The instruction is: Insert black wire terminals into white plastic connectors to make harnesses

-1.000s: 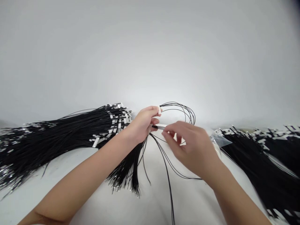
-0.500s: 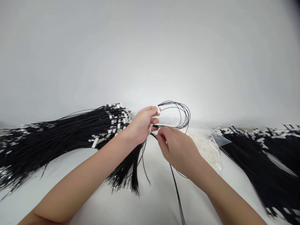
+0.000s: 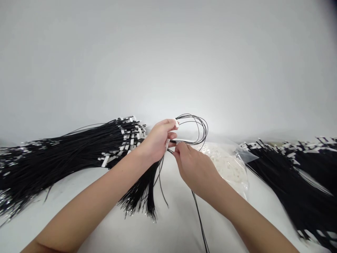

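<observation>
My left hand (image 3: 162, 138) is closed on a thin black wire harness, with one white connector (image 3: 176, 123) at its fingertips and another white connector (image 3: 167, 144) lower against the palm. From the upper connector the black wires (image 3: 205, 128) loop out to the right and curve back toward the lower one. Just right of the lower connector, my right hand (image 3: 195, 163) pinches a black wire, its thumb and forefinger pressed together. More black wires hang below the right hand toward the front.
Left lies a big pile of black wires (image 3: 79, 151) with white connectors, a smaller bunch (image 3: 144, 193) fanning out beside it. Behind my right hand is a clear plastic bag (image 3: 231, 165) of small white pieces. Further connectored black wires (image 3: 284, 182) lie at right.
My right hand has shifted slightly left, closer to the lower connector. The wire loop has drawn in a little to the left. My left hand keeps its hold.
</observation>
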`<action>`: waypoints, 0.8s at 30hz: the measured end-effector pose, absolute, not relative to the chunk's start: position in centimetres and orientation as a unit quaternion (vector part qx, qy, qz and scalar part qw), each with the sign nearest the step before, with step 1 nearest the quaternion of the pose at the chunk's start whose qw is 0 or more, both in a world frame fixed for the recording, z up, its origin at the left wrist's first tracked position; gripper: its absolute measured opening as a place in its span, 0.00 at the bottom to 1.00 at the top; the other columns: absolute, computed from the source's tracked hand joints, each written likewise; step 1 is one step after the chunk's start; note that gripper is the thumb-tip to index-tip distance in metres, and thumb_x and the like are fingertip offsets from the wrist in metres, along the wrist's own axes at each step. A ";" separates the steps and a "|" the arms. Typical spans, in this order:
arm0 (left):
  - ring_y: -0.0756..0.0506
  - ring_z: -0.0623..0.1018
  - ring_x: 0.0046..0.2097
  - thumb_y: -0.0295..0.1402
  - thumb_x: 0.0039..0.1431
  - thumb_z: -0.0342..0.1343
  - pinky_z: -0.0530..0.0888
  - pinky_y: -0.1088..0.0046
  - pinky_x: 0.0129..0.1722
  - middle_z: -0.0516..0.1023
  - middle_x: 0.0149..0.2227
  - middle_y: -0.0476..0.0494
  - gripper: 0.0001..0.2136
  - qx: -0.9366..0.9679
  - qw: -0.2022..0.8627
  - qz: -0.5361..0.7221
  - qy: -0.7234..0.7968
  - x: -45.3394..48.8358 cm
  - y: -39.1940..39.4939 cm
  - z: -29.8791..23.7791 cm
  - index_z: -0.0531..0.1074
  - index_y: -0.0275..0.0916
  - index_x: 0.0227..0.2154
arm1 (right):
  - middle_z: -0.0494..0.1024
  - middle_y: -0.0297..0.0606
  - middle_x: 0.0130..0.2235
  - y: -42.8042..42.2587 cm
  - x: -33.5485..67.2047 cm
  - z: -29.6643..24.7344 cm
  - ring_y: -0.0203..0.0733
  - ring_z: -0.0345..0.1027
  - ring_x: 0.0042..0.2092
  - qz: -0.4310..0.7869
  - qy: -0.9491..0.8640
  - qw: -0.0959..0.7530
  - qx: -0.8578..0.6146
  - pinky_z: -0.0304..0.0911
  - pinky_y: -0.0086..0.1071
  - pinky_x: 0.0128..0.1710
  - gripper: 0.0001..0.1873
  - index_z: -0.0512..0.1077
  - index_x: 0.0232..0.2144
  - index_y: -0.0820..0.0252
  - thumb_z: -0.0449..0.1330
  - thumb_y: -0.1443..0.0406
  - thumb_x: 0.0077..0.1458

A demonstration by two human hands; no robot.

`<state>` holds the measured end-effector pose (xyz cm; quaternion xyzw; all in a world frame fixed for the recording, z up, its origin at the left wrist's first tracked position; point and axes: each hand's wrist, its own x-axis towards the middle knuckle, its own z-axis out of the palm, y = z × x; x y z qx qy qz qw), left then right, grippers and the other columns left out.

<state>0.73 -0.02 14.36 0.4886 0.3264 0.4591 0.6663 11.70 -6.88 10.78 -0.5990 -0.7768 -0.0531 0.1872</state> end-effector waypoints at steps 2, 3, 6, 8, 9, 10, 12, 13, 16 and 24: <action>0.56 0.58 0.23 0.30 0.46 0.51 0.56 0.82 0.16 0.57 0.28 0.51 0.04 0.494 0.663 0.457 0.329 0.7 -0.1 14.5 0.62 0.37 0.23 | 0.65 0.32 0.24 -6.8 11.7 10.9 0.32 0.50 0.21 -0.018 -0.769 0.199 -0.607 0.38 0.27 0.18 0.08 0.56 0.29 0.59 0.41 0.66 0.59; 0.56 0.58 0.23 0.31 0.46 0.51 0.55 0.82 0.15 0.57 0.28 0.51 0.04 0.496 0.662 0.456 0.330 0.7 -0.1 14.5 0.62 0.37 0.23 | 0.64 0.31 0.23 -6.9 11.8 11.0 0.32 0.50 0.21 0.006 -0.766 0.208 -0.608 0.39 0.27 0.18 0.08 0.56 0.29 0.58 0.41 0.65 0.59; 0.56 0.59 0.23 0.31 0.46 0.52 0.54 0.83 0.15 0.58 0.29 0.51 0.03 0.501 0.661 0.450 0.330 0.5 -0.1 14.5 0.63 0.37 0.23 | 0.62 0.29 0.22 -7.0 12.2 11.9 0.30 0.50 0.21 0.125 -0.761 0.249 -0.586 0.42 0.26 0.19 0.09 0.58 0.30 0.58 0.43 0.61 0.59; 0.56 0.59 0.23 0.31 0.46 0.52 0.55 0.83 0.15 0.58 0.29 0.51 0.03 0.505 0.661 0.448 0.328 0.4 -0.1 14.5 0.64 0.38 0.24 | 0.59 0.26 0.20 -7.2 12.8 12.7 0.29 0.48 0.20 0.247 -0.751 0.268 -0.550 0.44 0.24 0.18 0.09 0.59 0.32 0.57 0.45 0.58 0.58; 0.56 0.59 0.23 0.32 0.47 0.52 0.55 0.83 0.15 0.58 0.29 0.51 0.03 0.507 0.661 0.448 0.325 0.3 0.0 14.5 0.64 0.38 0.24 | 0.57 0.25 0.19 -7.2 13.1 13.0 0.29 0.47 0.20 0.309 -0.740 0.275 -0.530 0.43 0.24 0.18 0.10 0.59 0.32 0.56 0.47 0.57 0.57; 0.56 0.59 0.23 0.32 0.47 0.52 0.55 0.83 0.15 0.58 0.29 0.51 0.03 0.509 0.661 0.447 0.322 0.2 0.0 14.5 0.64 0.38 0.24 | 0.55 0.24 0.18 -7.2 13.4 13.4 0.28 0.45 0.19 0.365 -0.725 0.280 -0.512 0.42 0.24 0.17 0.10 0.60 0.33 0.56 0.48 0.56 0.56; 0.56 0.59 0.23 0.32 0.47 0.52 0.54 0.83 0.15 0.59 0.29 0.51 0.04 0.512 0.661 0.447 0.317 0.0 0.1 14.5 0.64 0.38 0.25 | 0.51 0.23 0.18 -7.0 14.2 14.1 0.27 0.42 0.19 0.457 -0.684 0.300 -0.483 0.40 0.23 0.17 0.11 0.61 0.33 0.56 0.51 0.56 0.54; 0.56 0.60 0.23 0.32 0.47 0.53 0.54 0.83 0.15 0.59 0.29 0.51 0.04 0.513 0.661 0.448 0.315 -0.1 0.2 14.6 0.64 0.38 0.25 | 0.51 0.24 0.19 -6.9 14.6 14.5 0.27 0.41 0.19 0.495 -0.657 0.320 -0.469 0.39 0.23 0.17 0.11 0.62 0.33 0.57 0.52 0.56 0.53; 0.57 0.60 0.23 0.34 0.48 0.53 0.53 0.83 0.16 0.60 0.29 0.51 0.06 0.512 0.663 0.450 0.311 -0.3 0.4 14.7 0.64 0.38 0.24 | 0.53 0.25 0.20 -6.5 15.9 15.6 0.25 0.40 0.18 0.574 -0.571 0.405 -0.424 0.42 0.23 0.16 0.13 0.62 0.29 0.59 0.52 0.55 0.53; 0.57 0.58 0.23 0.34 0.50 0.53 0.51 0.83 0.16 0.57 0.29 0.51 0.07 0.503 0.672 0.439 0.321 -0.6 1.2 14.8 0.63 0.37 0.24 | 0.65 0.35 0.29 -6.0 20.1 17.5 0.31 0.54 0.21 0.544 -0.461 0.618 -0.332 0.51 0.27 0.14 0.12 0.67 0.33 0.57 0.46 0.61 0.53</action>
